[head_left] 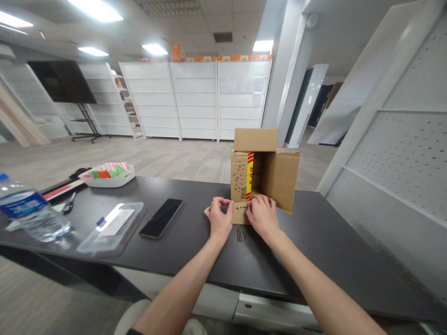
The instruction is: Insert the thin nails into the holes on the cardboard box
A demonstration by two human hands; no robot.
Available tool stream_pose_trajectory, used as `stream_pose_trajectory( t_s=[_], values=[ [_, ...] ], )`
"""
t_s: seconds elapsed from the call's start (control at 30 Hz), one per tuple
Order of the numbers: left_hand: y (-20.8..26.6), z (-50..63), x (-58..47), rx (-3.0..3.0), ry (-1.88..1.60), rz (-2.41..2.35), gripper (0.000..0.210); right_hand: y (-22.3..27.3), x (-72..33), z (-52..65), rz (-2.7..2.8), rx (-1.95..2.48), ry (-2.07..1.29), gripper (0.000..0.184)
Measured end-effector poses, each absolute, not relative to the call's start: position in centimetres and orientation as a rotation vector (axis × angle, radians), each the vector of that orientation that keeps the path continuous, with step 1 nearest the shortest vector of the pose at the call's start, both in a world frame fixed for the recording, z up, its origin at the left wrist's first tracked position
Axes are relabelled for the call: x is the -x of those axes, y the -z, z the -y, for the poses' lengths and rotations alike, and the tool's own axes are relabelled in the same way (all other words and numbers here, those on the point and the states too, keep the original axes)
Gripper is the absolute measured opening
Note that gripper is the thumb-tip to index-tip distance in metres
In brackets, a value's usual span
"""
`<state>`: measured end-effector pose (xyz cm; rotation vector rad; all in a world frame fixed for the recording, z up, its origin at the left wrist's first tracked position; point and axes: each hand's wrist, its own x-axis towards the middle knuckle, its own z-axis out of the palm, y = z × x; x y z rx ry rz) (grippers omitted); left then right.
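Observation:
A cardboard box [239,179] stands on the dark desk with its opening towards me and its flaps spread. Red-and-yellow tape runs down its front edge, and the left flap is dotted with many small marks. At the left edge of the lower flap [240,215], which has a row of small holes, my left hand [220,219] is closed in a pinch; what it pinches is too small to tell. My right hand [263,216] is curled over the flap's right side, its fingertips partly hidden. Several thin metal screws or nails [240,233] lie just in front of the flap.
Left of my hands lie a black phone [161,218] and a clear plastic case [112,228]. Further left are a water bottle [33,211] and a white tray [110,181] of colourful packets. A perforated white panel [401,153] borders the desk on the right.

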<state>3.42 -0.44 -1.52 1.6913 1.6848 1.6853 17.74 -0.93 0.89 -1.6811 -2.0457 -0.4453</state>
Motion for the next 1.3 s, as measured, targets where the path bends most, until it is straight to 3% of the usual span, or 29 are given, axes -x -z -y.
stream_pose_trajectory(
  t_s=[1.3],
  values=[
    [1.4, 0.5, -3.5, -1.698, -1.669, -1.724, 0.016, -4.4, -16.4, 2.7, 2.043, 1.78, 0.353, 0.015]
  ],
)
